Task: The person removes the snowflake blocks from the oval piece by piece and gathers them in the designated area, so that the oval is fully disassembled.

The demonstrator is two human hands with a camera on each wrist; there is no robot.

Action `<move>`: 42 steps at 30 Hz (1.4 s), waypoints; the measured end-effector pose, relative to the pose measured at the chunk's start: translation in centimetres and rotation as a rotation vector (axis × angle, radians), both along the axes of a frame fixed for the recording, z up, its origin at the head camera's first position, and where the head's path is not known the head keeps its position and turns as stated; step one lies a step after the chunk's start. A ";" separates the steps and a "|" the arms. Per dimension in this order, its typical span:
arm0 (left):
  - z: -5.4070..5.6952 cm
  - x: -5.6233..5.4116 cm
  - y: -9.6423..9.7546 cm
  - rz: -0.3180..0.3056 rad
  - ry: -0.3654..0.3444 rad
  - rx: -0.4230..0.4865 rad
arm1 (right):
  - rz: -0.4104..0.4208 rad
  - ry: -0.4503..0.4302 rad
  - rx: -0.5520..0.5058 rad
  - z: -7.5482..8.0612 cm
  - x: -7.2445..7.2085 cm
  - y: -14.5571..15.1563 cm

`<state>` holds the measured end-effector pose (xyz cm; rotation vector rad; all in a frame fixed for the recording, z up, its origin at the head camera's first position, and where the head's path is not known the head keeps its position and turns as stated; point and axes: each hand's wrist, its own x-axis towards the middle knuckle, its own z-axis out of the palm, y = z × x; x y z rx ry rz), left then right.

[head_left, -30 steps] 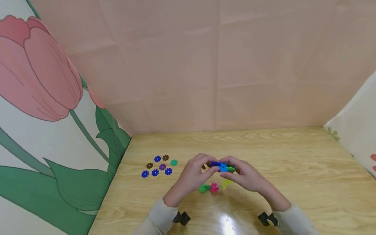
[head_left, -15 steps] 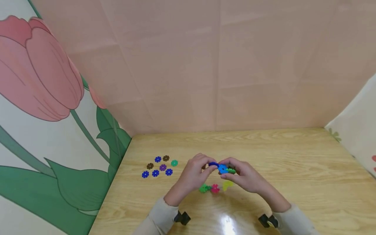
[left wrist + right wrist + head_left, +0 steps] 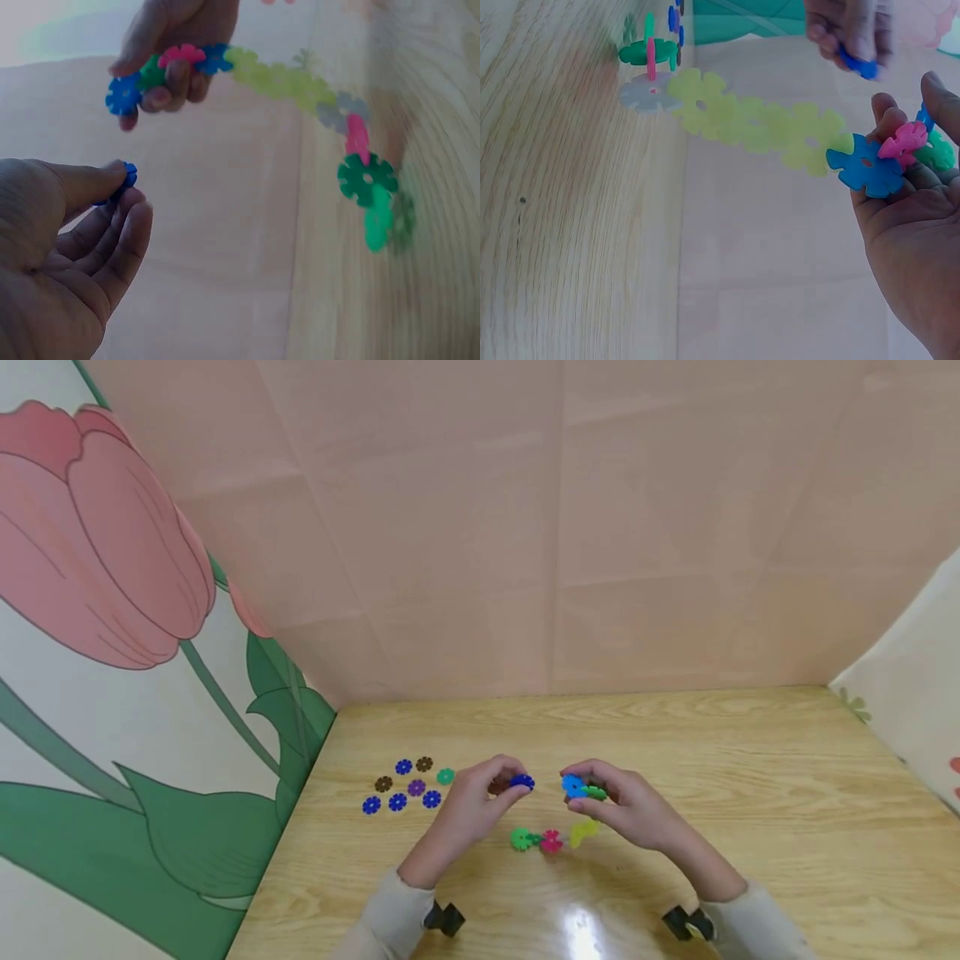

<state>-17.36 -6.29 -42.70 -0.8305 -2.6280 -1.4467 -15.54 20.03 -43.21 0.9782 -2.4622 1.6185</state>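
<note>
In the head view my left hand (image 3: pixel 472 802) pinches a dark blue notched plastic disc (image 3: pixel 522 782) between thumb and fingers. Across a small gap, my right hand (image 3: pixel 630 806) holds one end of a chain of interlocked snowflake discs. That end shows a bright blue disc (image 3: pixel 124 94), then green, pink (image 3: pixel 905 140) and another blue disc (image 3: pixel 866 166). From the hand the chain runs down through several yellow discs (image 3: pixel 754 124), a clear greyish one (image 3: pixel 649 94), a pink one and a dark green disc (image 3: pixel 367 179) to a light green end (image 3: pixel 521 839) at the table.
Several loose discs lie on the wooden table (image 3: pixel 750 793) left of my hands: blue (image 3: pixel 397 802), brown (image 3: pixel 383 784), purple (image 3: pixel 416 787) and teal (image 3: pixel 446 776). A pink cloth (image 3: pixel 555 568) hangs behind the table, and a tulip-printed panel (image 3: pixel 135 552) stands along its left side.
My left hand has drawn away to the left with the dark blue disc, which earlier was up against the chain's bright blue end disc. The right hand stays nearly in place, holding the chain.
</note>
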 end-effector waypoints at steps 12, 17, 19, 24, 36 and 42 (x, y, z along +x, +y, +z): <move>-3.3 -0.6 -6.5 0.079 -0.065 -0.128 | -0.005 -0.020 0.023 0.0 -0.2 0.4; -4.3 -0.9 -8.9 0.126 -0.106 -0.180 | -0.013 -0.023 0.030 0.0 -0.2 0.5; -4.8 -1.0 -9.7 0.124 -0.118 -0.214 | -0.012 -0.026 0.026 0.0 -0.2 0.5; -5.6 -1.0 -11.6 0.116 -0.149 -0.291 | -0.013 -0.055 0.021 0.0 -0.1 0.5; -7.2 -1.7 -14.2 0.264 -0.227 -0.373 | -0.029 -0.070 0.039 -0.2 -0.2 0.7; -7.3 -1.8 -14.3 0.292 -0.226 -0.407 | -0.026 -0.072 0.045 -0.2 -0.3 0.6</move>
